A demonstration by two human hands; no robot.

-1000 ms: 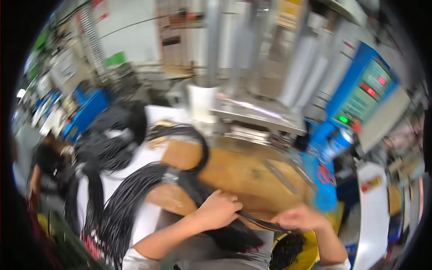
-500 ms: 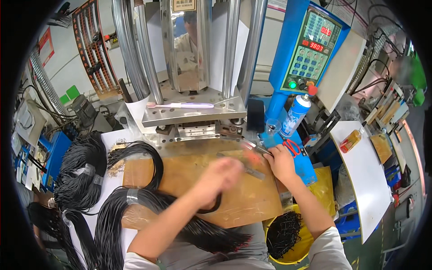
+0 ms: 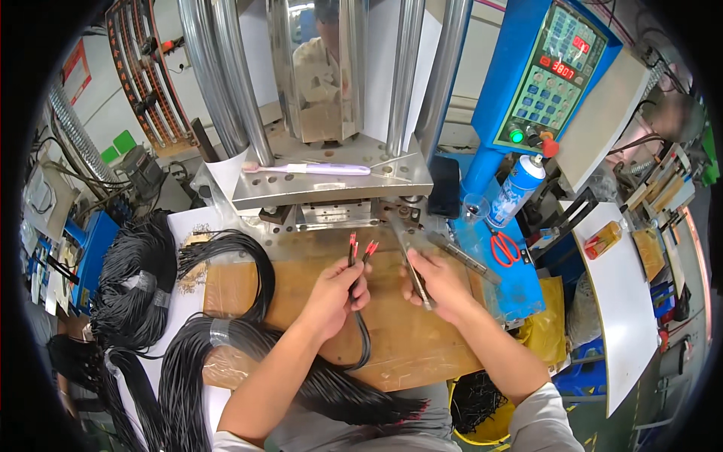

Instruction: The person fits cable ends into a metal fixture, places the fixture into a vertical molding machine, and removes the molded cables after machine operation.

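My left hand (image 3: 333, 295) is closed round a few black cables (image 3: 363, 331) above the front middle of the board. Their red inner wires (image 3: 354, 245) stick up past the thumb, split into two small groups. Closed on a long, narrow metal bar (image 3: 401, 239), my right hand (image 3: 440, 285) is just to the right of the left one. The bar slants away toward the machine, and its far end looks blurred. A second metal bar (image 3: 465, 258) lies beyond my right hand, at the board's right edge.
A press with a steel plate (image 3: 331, 192) stands ahead, a toothbrush (image 3: 309, 169) on it. Bundles of black cable (image 3: 135, 286) lie at left and across the brown board (image 3: 414, 346). Right are red scissors (image 3: 504, 248), a spray can (image 3: 518, 192) and a yellow bin (image 3: 482, 429).
My right hand has drawn back from near the scissors toward the middle and now holds a metal bar. My left hand, blurred before, is steady with the red wire ends upright. The view has shifted slightly.
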